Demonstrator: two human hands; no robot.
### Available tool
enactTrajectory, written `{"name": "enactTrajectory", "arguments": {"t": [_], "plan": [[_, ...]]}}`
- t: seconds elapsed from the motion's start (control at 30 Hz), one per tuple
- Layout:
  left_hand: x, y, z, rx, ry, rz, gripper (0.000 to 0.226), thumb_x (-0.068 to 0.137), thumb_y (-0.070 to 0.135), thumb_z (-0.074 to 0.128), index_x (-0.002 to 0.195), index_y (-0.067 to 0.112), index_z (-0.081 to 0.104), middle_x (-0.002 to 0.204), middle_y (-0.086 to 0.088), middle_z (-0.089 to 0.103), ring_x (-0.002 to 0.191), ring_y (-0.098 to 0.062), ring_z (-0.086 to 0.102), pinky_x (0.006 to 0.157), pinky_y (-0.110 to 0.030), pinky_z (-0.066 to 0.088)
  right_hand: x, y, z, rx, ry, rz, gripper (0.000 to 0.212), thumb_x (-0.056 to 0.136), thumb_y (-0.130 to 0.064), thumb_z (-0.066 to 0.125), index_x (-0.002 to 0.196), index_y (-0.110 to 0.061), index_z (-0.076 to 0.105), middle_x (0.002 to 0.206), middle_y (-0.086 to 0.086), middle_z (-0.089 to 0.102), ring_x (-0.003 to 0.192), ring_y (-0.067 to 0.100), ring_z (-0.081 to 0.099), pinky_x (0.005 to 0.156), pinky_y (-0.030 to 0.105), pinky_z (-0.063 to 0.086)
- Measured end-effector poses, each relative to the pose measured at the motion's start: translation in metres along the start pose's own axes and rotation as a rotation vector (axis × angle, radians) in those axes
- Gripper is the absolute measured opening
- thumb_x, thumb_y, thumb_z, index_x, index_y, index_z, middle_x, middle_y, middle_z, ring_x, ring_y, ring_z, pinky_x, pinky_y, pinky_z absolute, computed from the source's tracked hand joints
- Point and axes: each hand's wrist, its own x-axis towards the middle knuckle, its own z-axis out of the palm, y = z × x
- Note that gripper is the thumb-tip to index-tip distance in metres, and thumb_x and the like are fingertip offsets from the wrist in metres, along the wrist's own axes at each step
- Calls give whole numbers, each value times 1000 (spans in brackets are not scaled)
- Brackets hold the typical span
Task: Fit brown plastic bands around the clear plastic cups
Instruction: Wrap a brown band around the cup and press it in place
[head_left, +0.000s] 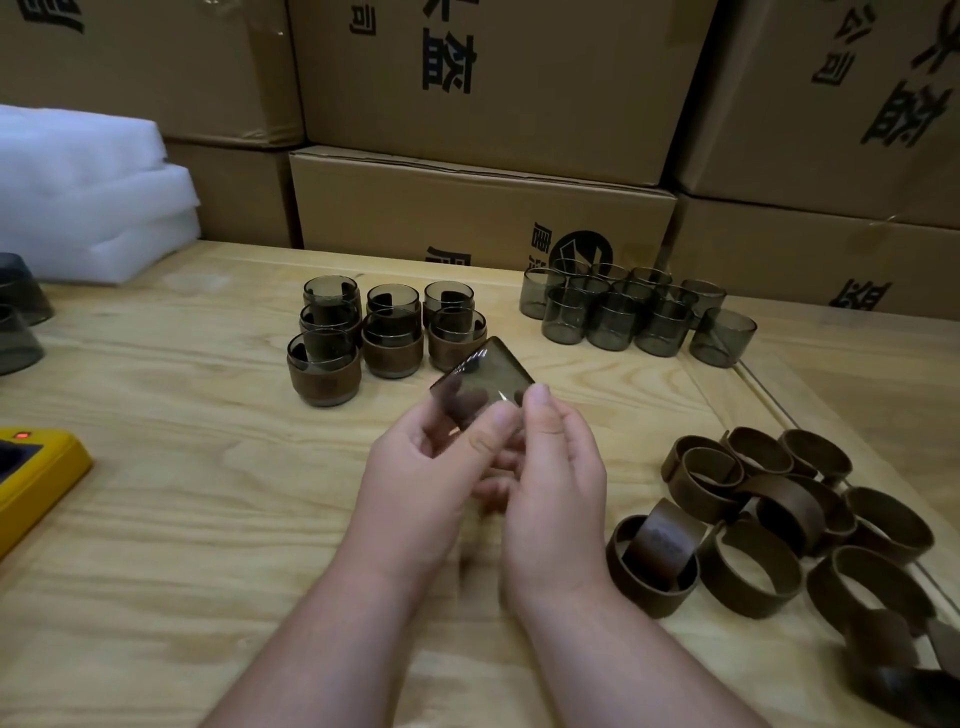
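Observation:
A clear smoky cup (485, 382) is tilted in the air above the middle of the table, with no band on it. My left hand (431, 478) and my right hand (550, 478) both hold it by its lower end, fingers curled round it. Several cups with brown bands (392, 353) stand in a group behind my hands, to the left. Several bare clear cups (618, 317) stand at the back right. A heap of loose brown bands (753, 519) lies on the table to the right of my right hand.
Cardboard boxes (483, 208) are stacked along the far edge of the wooden table (182, 499). White foam sheets (88, 197) lie at the back left, two dark cups (18, 322) at the left edge, and a yellow device (36, 478) at the front left.

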Motion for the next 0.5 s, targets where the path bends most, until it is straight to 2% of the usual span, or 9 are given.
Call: {"name": "enactTrajectory", "arguments": {"t": [0.07, 0.17, 0.23, 0.3, 0.37, 0.43, 0.5], "plan": [[-1, -1, 1, 7, 6, 14, 28, 75, 26, 84, 102, 20, 78, 100, -12, 79, 81, -17, 75, 61, -22, 57, -1, 2, 0, -29, -9, -20, 45, 88, -54, 54, 115, -20, 67, 90, -1, 77, 78, 12, 73, 60, 21, 54], [1, -3, -1, 112, 71, 68, 32, 80, 17, 86, 109, 12, 73, 98, -4, 80, 88, -13, 77, 64, -21, 58, -2, 3, -1, -62, -22, -26, 46, 87, -56, 52, 126, -34, 63, 110, -9, 75, 99, 6, 72, 75, 23, 59], [3, -4, -2, 192, 112, 79, 36, 82, 9, 84, 114, 19, 72, 105, -1, 79, 99, -15, 75, 76, -27, 60, -2, 1, -1, -70, -58, -35, 58, 80, -62, 58, 134, -40, 57, 120, -20, 67, 108, -3, 67, 87, 26, 59], [4, -6, -3, 247, 115, 92, 45, 81, 5, 84, 118, 27, 70, 109, 3, 78, 101, -14, 74, 80, -27, 60, -3, 0, 1, -87, -116, -46, 68, 74, -61, 66, 138, -42, 53, 124, -25, 63, 112, -9, 62, 88, 20, 56], [3, -7, -3, 308, 106, 99, 55, 79, 3, 84, 120, 37, 68, 105, 10, 78, 93, -10, 76, 75, -24, 59, -3, 1, 2, -115, -143, -67, 62, 77, -46, 73, 136, -36, 56, 123, -17, 69, 111, -4, 66, 89, 19, 56], [1, -7, -2, 344, 128, 103, 66, 78, 2, 86, 125, 44, 64, 104, 16, 77, 85, -6, 76, 71, -19, 58, -3, 2, 3, -144, -128, -90, 52, 79, -33, 75, 129, -28, 63, 116, -11, 75, 107, 7, 72, 92, 30, 59], [1, -7, -3, 396, 154, 112, 71, 79, 3, 85, 130, 46, 60, 109, 15, 76, 86, -6, 75, 74, -20, 59, -2, 1, 4, -155, -115, -105, 47, 79, -29, 77, 124, -27, 65, 112, -9, 76, 104, 11, 74, 93, 37, 59]]}}
